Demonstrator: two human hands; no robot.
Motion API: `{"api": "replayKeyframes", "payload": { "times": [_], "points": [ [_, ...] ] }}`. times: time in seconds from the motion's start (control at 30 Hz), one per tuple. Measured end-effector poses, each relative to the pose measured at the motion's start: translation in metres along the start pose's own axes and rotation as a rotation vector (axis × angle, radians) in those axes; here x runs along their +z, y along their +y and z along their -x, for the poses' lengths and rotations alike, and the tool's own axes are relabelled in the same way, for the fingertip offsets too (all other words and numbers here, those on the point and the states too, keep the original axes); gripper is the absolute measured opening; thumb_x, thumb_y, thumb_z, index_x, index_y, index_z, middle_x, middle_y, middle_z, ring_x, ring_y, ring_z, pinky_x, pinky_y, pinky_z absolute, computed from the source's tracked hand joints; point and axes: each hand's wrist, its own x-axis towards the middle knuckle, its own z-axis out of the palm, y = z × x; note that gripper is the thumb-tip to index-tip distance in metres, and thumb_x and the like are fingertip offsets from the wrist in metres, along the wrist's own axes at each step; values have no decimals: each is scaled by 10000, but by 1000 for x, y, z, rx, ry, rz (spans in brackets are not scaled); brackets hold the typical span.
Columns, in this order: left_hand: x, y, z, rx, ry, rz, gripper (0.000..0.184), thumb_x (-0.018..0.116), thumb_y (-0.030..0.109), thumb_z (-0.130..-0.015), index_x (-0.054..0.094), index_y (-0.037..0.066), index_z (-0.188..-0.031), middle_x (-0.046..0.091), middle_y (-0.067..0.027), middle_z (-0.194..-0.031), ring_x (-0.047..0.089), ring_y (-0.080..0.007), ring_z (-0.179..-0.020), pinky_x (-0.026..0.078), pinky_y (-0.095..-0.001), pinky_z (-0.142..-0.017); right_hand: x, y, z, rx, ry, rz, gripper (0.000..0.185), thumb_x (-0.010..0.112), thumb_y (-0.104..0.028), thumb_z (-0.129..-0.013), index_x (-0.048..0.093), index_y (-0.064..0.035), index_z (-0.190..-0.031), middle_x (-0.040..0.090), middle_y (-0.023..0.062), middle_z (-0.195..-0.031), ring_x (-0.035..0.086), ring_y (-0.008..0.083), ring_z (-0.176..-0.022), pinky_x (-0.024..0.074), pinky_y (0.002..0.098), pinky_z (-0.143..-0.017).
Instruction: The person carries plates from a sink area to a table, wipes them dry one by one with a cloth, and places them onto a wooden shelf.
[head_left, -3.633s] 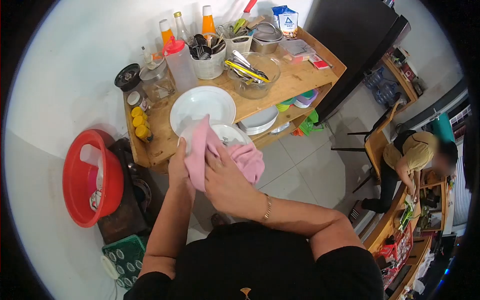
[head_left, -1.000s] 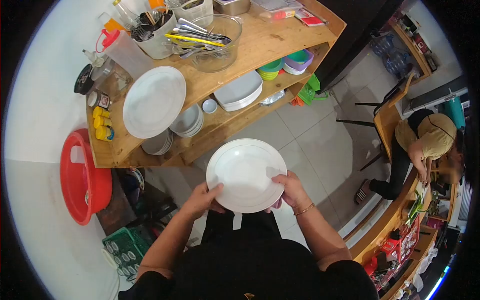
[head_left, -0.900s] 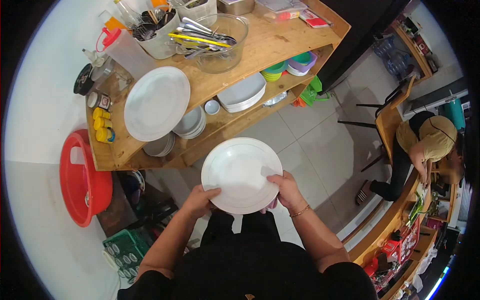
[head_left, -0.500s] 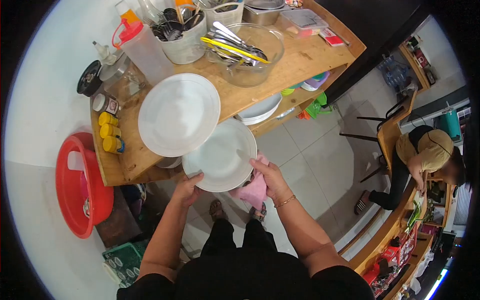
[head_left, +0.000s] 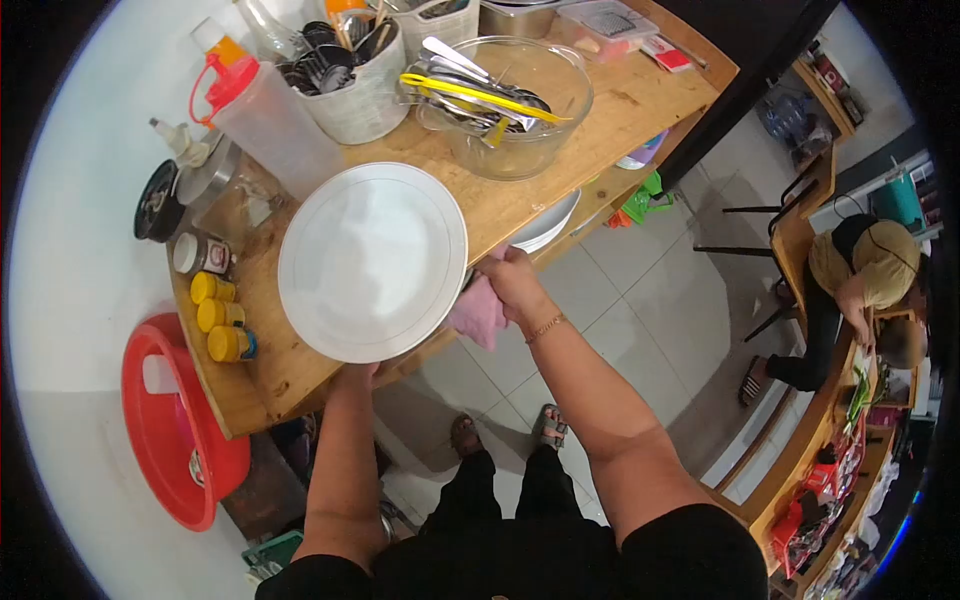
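A large white plate (head_left: 372,262) lies on the wooden table top, overhanging its front edge. My left hand (head_left: 360,372) reaches beneath this plate at the table's front; its fingers are hidden. Just right of the plate, my right hand (head_left: 515,284) is closed on a pink cloth (head_left: 480,315) at the table's edge. The second white plate is almost wholly hidden below the first, so I cannot tell how either hand touches it. More white plates (head_left: 545,225) show on the lower shelf, beyond my right hand.
On the wooden table (head_left: 620,110) stand a glass bowl (head_left: 575,100) of cutlery, a white utensil basket (head_left: 365,110), a red-capped squeeze bottle (head_left: 275,125) and yellow-lidded jars (head_left: 220,315). A red basin (head_left: 150,430) is at left. Another person (head_left: 865,265) sits at a counter on the right.
Both hands have moved forward to the table's front edge. The second plate went from in front of the table to under the first plate, nearly out of sight. The view has shifted slightly.
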Motion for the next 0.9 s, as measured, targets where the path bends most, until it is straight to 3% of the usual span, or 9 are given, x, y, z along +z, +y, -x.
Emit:
{"api": "replayKeyframes", "payload": {
  "times": [0.1, 0.17, 0.2, 0.33, 0.9],
  "points": [
    [8, 13, -18, 61, 48, -6, 479, 645, 247, -854, 462, 68, -1259, 583, -70, -1132, 613, -227, -912, 540, -352, -682, 8, 9, -33, -85, 10, -40, 296, 604, -67, -820, 562, 112, -1052, 629, 171, -1012, 618, 211, -858, 503, 316, -730],
    [10, 15, -23, 69, 69, -4, 474, 645, 244, -854, 465, 68, -1255, 584, -71, -1127, 612, -226, -909, 540, -351, -682, 9, 14, -56, -393, -60, 9, 318, 578, -100, -849, 541, 90, -1102, 610, 163, -1072, 609, 224, -936, 506, 326, -761],
    [10, 15, -25, 64, 77, -8, 471, 645, 242, -853, 467, 67, -1253, 584, -71, -1125, 612, -226, -908, 539, -351, -682, 10, 13, -64, -416, -71, 6, 319, 578, -101, -849, 541, 89, -1103, 609, 163, -1072, 609, 224, -937, 506, 327, -762],
    [7, 13, -27, 59, 96, -6, 462, 644, 234, -852, 473, 66, -1246, 586, -72, -1116, 612, -224, -903, 538, -349, -681, 16, 7, -81, -322, -24, -47, 320, 575, -104, -851, 539, 85, -1107, 608, 161, -1075, 608, 225, -940, 506, 328, -765],
    [0, 9, -41, 70, 132, -7, 421, 643, 203, -845, 499, 62, -1215, 594, -77, -1077, 610, -217, -881, 533, -343, -681, 42, 12, -105, -292, -29, -168, 325, 563, -116, -860, 533, 70, -1125, 603, 156, -1086, 603, 228, -955, 506, 333, -776]
  ]
}}
